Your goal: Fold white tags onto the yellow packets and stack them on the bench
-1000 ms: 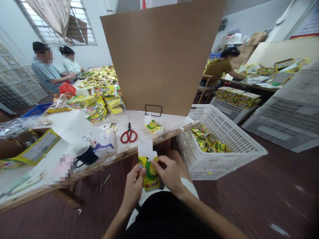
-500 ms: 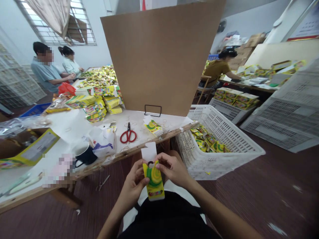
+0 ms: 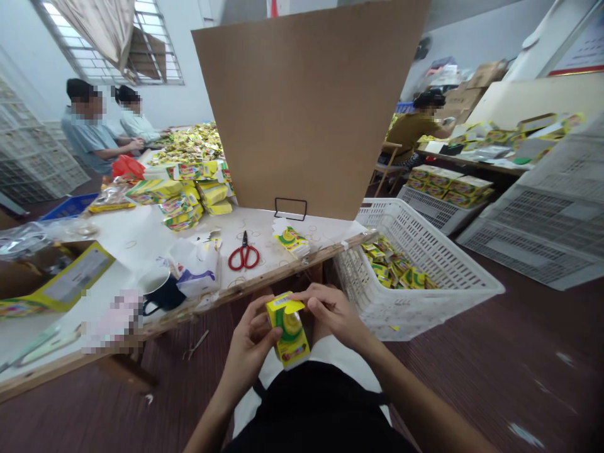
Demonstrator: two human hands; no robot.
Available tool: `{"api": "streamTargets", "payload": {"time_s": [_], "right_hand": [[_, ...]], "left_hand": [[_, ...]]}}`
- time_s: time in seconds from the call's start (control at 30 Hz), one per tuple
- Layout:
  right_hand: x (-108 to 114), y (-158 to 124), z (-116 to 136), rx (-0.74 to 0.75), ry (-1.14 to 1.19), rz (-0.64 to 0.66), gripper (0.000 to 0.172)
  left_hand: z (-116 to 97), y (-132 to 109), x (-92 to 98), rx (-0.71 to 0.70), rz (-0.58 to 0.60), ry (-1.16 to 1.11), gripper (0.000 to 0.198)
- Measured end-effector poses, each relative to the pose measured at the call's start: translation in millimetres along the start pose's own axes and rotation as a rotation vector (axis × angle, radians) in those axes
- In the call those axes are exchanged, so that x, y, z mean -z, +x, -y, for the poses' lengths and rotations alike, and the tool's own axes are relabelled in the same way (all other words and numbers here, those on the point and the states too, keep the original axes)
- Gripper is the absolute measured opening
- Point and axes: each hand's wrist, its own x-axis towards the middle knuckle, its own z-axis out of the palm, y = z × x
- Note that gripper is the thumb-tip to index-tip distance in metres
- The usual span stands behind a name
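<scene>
A small yellow and green carton [image 3: 291,333] stands tilted above my lap, its top panel folded over and a yellow flap [image 3: 294,307] sticking out at the front edge. My left hand [image 3: 257,330] is wrapped round the carton's left side, thumb on its front. At the top right corner, my right hand [image 3: 328,311] pinches the flap between thumb and forefinger. On the table edge beyond lies a small stack of flat cartons [image 3: 292,240]. Red-handled scissors [image 3: 244,255] rest to its left.
A white plastic crate [image 3: 434,270] holding many small cartons [image 3: 396,264] stands at right. A large cardboard sheet [image 3: 306,113] rises at the table's back. Left on the table are a dark mug [image 3: 165,296], a tissue pack [image 3: 195,267] and stacked yellow boxes [image 3: 182,204]. Co-workers sit farther off.
The white top panel that stood up from the carton is now folded down over its opening. My right hand has moved slightly to the right, onto the flap.
</scene>
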Motion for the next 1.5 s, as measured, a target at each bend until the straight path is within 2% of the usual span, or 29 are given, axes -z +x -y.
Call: {"api": "streamTargets", "payload": {"time_s": [0.07,0.13,0.23,0.3,0.4,0.53,0.67,0.77,0.83,0.97,1.17,1.23,1.27,1.37,1.4,1.43,1.5], "right_hand": [[-1,0,3,-0.127,0.017,0.046,0.028],[-5,0,6,-0.208,-0.021,0.038,0.033],[-10,1,10,-0.262,-0.059,0.039,0.039],[-12,2,11,-0.279,0.002,0.077,0.041],[-13,3,8,-0.272,0.08,0.131,0.039],[-18,5,1,-0.262,0.024,0.081,0.029],[-21,5,-4,-0.257,-0.059,0.086,0.035],[-15,5,-4,-0.224,-0.066,0.145,0.043],[-9,6,-3,-0.176,-0.046,0.156,0.04],[-5,8,-2,-0.135,0.063,0.059,0.026],[-21,2,-5,-0.168,0.152,-0.006,0.018],[-9,2,-8,-0.128,0.043,-0.079,0.017],[4,3,-11,-0.095,-0.09,-0.184,0.017],[55,15,-24,-0.033,-0.659,-0.698,0.018],[70,22,-30,-0.05,-0.727,-0.774,0.019],[81,30,-36,-0.063,-0.789,-0.789,0.021],[87,49,-50,-0.088,-0.903,-0.644,0.028]], "left_hand": [[1,1,-1.4,-0.006,-0.029,0.021,0.05],[2,0,-3.4,0.001,-0.035,0.034,0.051],[0,-1,-5.1,0.002,-0.039,0.061,0.05],[0,-2,-5.4,-0.002,-0.029,0.076,0.05],[1,-3,-6.0,-0.008,-0.006,0.079,0.049],[5,-3,-8.3,-0.024,-0.004,0.093,0.048],[5,-3,-8.9,-0.04,-0.005,0.09,0.048],[1,-4,-7.1,-0.024,-0.025,0.073,0.049],[-1,-3,-5.7,-0.007,-0.027,0.055,0.051],[-2,-2,-5.1,0.007,-0.007,0.039,0.053],[1,-4,-8.3,0.016,0.008,-0.004,0.054],[1,-3,-7.8,0.019,0.014,0.012,0.06],[1,-2,-7.0,0.022,0.003,0.032,0.066],[3,0,-3.4,0.013,-0.068,0.104,0.079],[3,0,-2.4,0.007,-0.086,0.121,0.079],[4,1,-1.8,0.0,-0.096,0.135,0.077],[6,1,-1.9,0.0,-0.092,0.155,0.072]]}}
